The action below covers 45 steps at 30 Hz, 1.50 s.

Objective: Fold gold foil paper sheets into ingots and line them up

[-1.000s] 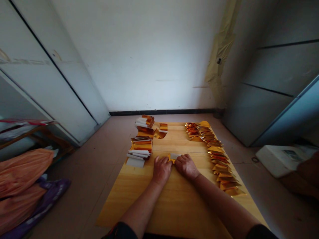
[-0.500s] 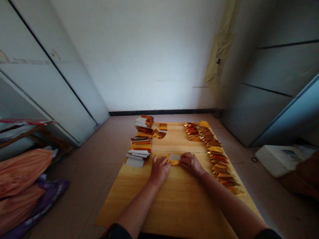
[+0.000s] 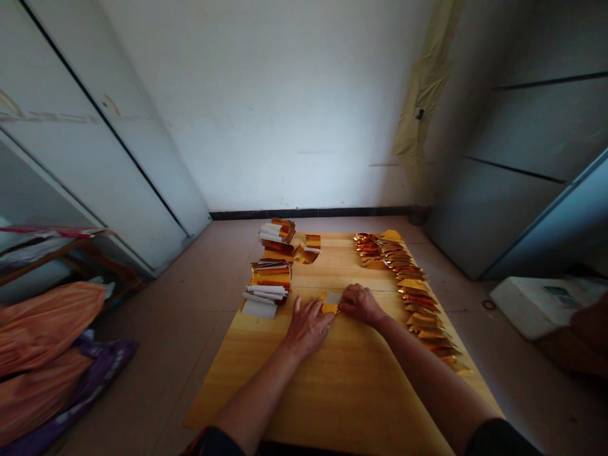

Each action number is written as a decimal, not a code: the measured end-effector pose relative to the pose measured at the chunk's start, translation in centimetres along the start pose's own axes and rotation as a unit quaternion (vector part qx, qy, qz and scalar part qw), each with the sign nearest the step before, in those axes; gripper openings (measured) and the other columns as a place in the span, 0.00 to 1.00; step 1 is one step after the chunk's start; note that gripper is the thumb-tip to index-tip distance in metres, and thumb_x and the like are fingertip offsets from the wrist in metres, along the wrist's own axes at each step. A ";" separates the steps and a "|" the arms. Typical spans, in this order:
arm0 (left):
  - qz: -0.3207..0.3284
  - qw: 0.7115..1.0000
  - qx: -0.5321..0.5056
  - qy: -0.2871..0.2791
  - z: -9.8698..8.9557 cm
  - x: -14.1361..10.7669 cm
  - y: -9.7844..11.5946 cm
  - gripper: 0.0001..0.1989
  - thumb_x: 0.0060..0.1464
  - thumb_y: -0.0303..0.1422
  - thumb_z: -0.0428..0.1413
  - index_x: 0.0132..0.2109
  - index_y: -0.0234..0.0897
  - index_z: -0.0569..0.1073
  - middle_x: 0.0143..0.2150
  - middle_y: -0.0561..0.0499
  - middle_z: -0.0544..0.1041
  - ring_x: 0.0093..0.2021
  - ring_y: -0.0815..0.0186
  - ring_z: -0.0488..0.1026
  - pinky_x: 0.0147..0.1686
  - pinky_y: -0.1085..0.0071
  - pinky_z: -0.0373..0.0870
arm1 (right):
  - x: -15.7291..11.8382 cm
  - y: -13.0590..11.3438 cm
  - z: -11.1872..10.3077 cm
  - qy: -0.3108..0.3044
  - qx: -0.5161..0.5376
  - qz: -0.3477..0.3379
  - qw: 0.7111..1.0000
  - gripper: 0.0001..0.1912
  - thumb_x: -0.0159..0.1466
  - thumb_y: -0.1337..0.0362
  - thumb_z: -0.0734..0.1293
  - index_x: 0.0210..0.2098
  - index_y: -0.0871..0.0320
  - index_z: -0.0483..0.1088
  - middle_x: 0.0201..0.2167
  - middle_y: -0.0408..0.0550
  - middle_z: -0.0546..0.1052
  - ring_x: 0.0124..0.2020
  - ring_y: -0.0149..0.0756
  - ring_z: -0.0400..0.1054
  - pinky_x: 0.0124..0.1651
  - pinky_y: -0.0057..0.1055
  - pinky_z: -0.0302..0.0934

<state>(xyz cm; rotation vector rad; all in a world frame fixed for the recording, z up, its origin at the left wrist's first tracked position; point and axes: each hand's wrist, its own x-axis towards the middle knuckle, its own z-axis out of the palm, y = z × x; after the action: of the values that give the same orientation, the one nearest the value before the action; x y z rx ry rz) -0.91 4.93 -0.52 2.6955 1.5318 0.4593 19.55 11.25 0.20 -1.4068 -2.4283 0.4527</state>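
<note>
A small piece of gold foil paper [image 3: 329, 303] with a white side lies folded on the yellow wooden board [image 3: 342, 392], close to me. My right hand [image 3: 360, 304] presses on its right end, fingers curled over the foil. My left hand [image 3: 308, 327] lies flat with its fingers spread, the index fingertip at the paper's lower left edge. Left of the hands stand stacks of gold foil and white paper [image 3: 270, 284]. To the right, a long overlapping row of folded gold foil pieces [image 3: 412, 297] runs along the board.
The board sits on a tiled floor. Orange and purple bags [image 3: 42, 354] and a low wooden shelf [image 3: 61, 253] are on the left, white cabinet doors [image 3: 109, 145] beyond them. A white box [image 3: 534, 310] and a dark brown shape [image 3: 589, 335] are on the right.
My right hand has moved left and onto the paper's right end. My left hand has turned, its fingers now reaching toward the paper. The paper looks slightly narrower.
</note>
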 end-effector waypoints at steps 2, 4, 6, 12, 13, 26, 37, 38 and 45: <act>0.000 1.000 -0.003 0.002 0.0 0.0 0.0 0.12 0.57 0.32 0.52 0.48 0.51 0.72 0.56 0.47 0.68 0.58 0.58 0.62 0.60 0.41 0.44 | 0.2 -0.5 -0.2 -0.005 -0.013 0.010 1.000 0.05 0.60 0.62 0.66 0.31 0.55 0.73 0.35 0.44 0.74 0.40 0.34 0.64 0.40 0.29 0.50; -0.001 1.000 -0.007 0.003 0.1 0.0 0.0 0.12 0.58 0.32 0.51 0.47 0.51 0.72 0.56 0.47 0.68 0.58 0.57 0.62 0.60 0.40 0.44 | 0.3 -0.7 -0.3 -0.009 -0.025 0.013 1.000 0.05 0.60 0.61 0.67 0.31 0.55 0.73 0.35 0.44 0.74 0.40 0.34 0.64 0.39 0.29 0.50; -0.004 1.000 -0.004 0.000 0.2 0.0 0.1 0.11 0.58 0.32 0.51 0.47 0.50 0.72 0.56 0.48 0.68 0.58 0.57 0.62 0.60 0.40 0.44 | 0.3 -0.8 -0.2 -0.009 -0.032 0.015 0.999 0.06 0.60 0.60 0.67 0.31 0.56 0.73 0.35 0.44 0.74 0.40 0.34 0.64 0.38 0.29 0.49; -0.010 1.000 0.023 -0.007 0.2 0.0 0.6 0.12 0.59 0.33 0.50 0.49 0.49 0.70 0.56 0.46 0.67 0.59 0.56 0.61 0.59 0.41 0.47 | 0.3 -0.5 0.3 0.000 -0.040 0.011 0.999 0.08 0.61 0.59 0.67 0.31 0.56 0.73 0.35 0.44 0.73 0.39 0.33 0.63 0.38 0.28 0.47; -0.012 1.000 0.024 -0.007 0.2 0.0 0.7 0.13 0.58 0.33 0.51 0.50 0.50 0.69 0.56 0.46 0.67 0.59 0.56 0.60 0.59 0.41 0.47 | 0.3 -0.5 0.4 0.001 -0.040 0.013 0.999 0.08 0.61 0.58 0.67 0.31 0.56 0.72 0.35 0.44 0.73 0.39 0.33 0.63 0.38 0.29 0.47; -0.066 0.998 -0.002 0.002 1.1 -0.1 1.5 0.20 0.54 0.34 0.56 0.54 0.55 0.68 0.60 0.44 0.64 0.61 0.52 0.57 0.57 0.39 0.48 | 0.5 0.6 0.7 0.029 0.014 0.019 0.999 0.02 0.56 0.66 0.68 0.30 0.57 0.73 0.33 0.44 0.74 0.37 0.32 0.65 0.39 0.27 0.53; -0.067 0.998 -0.014 0.013 1.3 -0.2 1.4 0.18 0.54 0.35 0.56 0.52 0.56 0.70 0.60 0.45 0.64 0.61 0.52 0.58 0.58 0.37 0.46 | 0.7 1.0 0.8 0.023 0.017 0.034 0.999 0.08 0.54 0.68 0.68 0.34 0.57 0.74 0.36 0.46 0.74 0.39 0.34 0.66 0.42 0.28 0.57; -0.067 0.998 -0.017 0.012 1.2 -0.1 1.3 0.18 0.54 0.35 0.56 0.51 0.56 0.70 0.60 0.46 0.64 0.62 0.52 0.57 0.58 0.37 0.46 | 0.6 0.9 0.8 0.021 0.013 0.030 0.999 0.08 0.54 0.70 0.67 0.34 0.57 0.74 0.36 0.45 0.75 0.39 0.33 0.66 0.42 0.27 0.57; -0.076 0.994 -0.077 -0.020 0.2 1.4 -0.8 0.07 0.56 0.33 0.52 0.39 0.47 0.75 0.59 0.50 0.67 0.64 0.56 0.55 0.58 0.39 0.47 | -2.2 -1.2 1.0 0.038 -0.067 -0.062 0.995 0.09 0.64 0.66 0.62 0.38 0.53 0.74 0.41 0.48 0.74 0.44 0.37 0.63 0.45 0.33 0.54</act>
<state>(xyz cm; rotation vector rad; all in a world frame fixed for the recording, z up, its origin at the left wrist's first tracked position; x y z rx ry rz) -0.83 6.54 -0.49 2.4381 1.6057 0.4932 19.23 8.66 -0.39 -1.2899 -2.5061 0.2078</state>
